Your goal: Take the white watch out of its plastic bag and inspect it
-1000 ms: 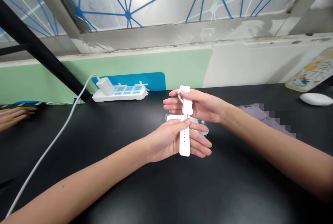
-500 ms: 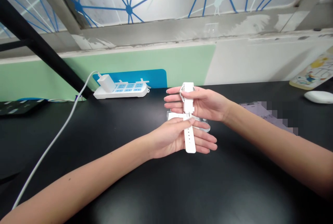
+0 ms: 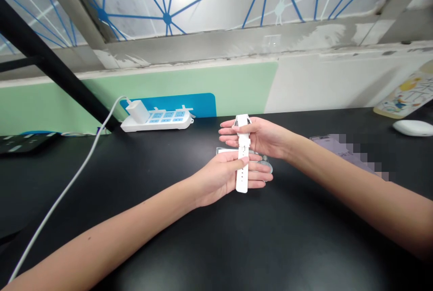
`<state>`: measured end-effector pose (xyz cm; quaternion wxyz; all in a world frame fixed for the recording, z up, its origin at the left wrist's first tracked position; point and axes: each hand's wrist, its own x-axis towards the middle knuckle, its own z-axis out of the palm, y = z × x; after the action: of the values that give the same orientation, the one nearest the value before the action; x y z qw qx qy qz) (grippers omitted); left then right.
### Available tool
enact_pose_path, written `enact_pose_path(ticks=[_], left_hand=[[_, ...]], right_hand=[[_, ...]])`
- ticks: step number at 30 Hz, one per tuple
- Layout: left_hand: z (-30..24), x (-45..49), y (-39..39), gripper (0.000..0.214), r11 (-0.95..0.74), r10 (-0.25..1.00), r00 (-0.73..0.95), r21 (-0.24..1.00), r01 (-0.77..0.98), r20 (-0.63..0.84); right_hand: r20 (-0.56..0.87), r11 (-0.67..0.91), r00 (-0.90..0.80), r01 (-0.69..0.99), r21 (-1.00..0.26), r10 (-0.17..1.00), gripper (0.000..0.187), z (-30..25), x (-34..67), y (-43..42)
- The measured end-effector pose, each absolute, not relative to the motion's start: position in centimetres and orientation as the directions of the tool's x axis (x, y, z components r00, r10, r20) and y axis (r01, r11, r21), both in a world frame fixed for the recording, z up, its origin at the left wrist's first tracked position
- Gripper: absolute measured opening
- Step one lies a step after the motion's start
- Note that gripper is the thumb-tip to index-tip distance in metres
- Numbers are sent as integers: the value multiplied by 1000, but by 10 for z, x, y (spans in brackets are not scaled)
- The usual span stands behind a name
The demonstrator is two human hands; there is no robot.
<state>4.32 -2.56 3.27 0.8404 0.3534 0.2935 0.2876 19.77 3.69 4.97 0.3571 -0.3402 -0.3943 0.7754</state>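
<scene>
Gripping white watch strap [image 3: 242, 171]: left hand [image 3: 223, 176] pinching lower end, right hand [image 3: 259, 136] clasping upper end, above black table [image 3: 169, 237].

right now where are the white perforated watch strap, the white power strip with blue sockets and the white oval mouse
white perforated watch strap [image 3: 242, 174], head view, on the lower holed stretch below the left thumb
white power strip with blue sockets [image 3: 158, 121], head view, on the middle of its top face
white oval mouse [image 3: 412, 127], head view, on its rounded top
</scene>
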Motion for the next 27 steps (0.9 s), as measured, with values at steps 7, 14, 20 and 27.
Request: enact_pose_path(ticks=[7, 14, 20, 27], left_hand=[[35, 43, -28, 23, 621, 653, 705, 729, -289, -277], [31, 38, -25, 25, 631, 603, 760, 728, -268, -244], [29, 38, -24, 29, 668, 568, 778, 702, -245, -269], [29, 38, -24, 28, 664, 599, 757, 690, -289, -259]], right_hand=[[-307, -547, -554, -340, -765, 774, 27, 51, 195, 35], [-312, -616, -614, -375, -693, 725, 32, 51, 201, 39], [-322, -620, -622, -349, -702, 714, 44, 53, 201, 39], [-267, -621, -655, -395, -677, 707, 72, 52, 203, 41]])
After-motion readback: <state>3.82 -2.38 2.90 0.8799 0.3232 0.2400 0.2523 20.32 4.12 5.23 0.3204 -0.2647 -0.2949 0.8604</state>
